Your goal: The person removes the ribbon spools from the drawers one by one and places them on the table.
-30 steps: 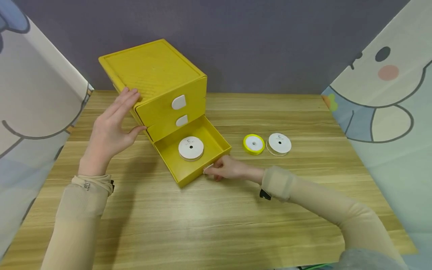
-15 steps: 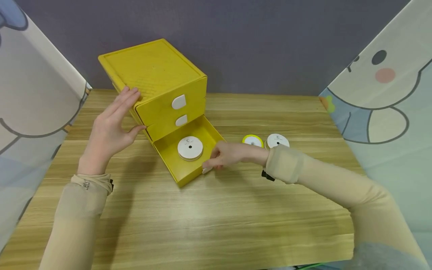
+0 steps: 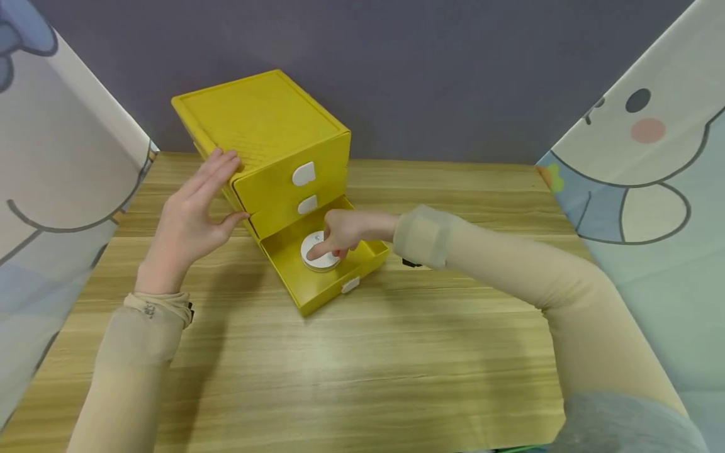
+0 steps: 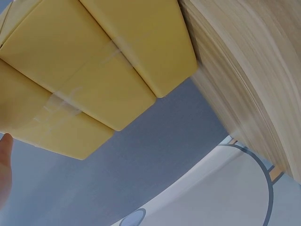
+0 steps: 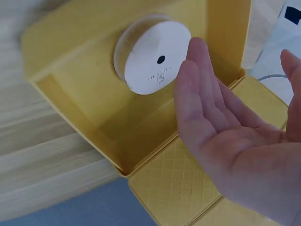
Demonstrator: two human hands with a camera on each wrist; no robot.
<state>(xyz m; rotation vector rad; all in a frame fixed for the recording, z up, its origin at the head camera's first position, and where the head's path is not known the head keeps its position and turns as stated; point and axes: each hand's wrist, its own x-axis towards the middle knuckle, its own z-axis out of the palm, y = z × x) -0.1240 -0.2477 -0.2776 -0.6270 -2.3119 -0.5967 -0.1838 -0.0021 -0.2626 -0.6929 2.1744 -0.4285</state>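
Note:
A yellow drawer cabinet (image 3: 260,119) stands at the back left, its bottom drawer (image 3: 291,274) pulled out. In that drawer lies a white ribbon spool (image 3: 313,241), round-faced with a dark centre hole. My right hand (image 3: 342,229) reaches over the drawer and overlaps the spool. From the right wrist view, its fingers (image 5: 188,84) are extended beside the spool's printed face, with the thumb apart. My left hand (image 3: 187,220) rests on the cabinet's left edge, fingertips on top and thumb at the front edge. Only a fingertip (image 4: 4,160) of it shows in the left wrist view.
White tabs mark the drawer fronts, among them the open drawer's pull tab (image 3: 351,285). The wooden table (image 3: 362,365) extends in front of the cabinet. A dark grey wall (image 3: 442,75) stands behind it. My right sleeve (image 3: 481,245) crosses the table's right half.
My right hand has left the drawer's pull tab and moved left over the spool. The arm now hides the two spools seen earlier at right. The left hand stays in place.

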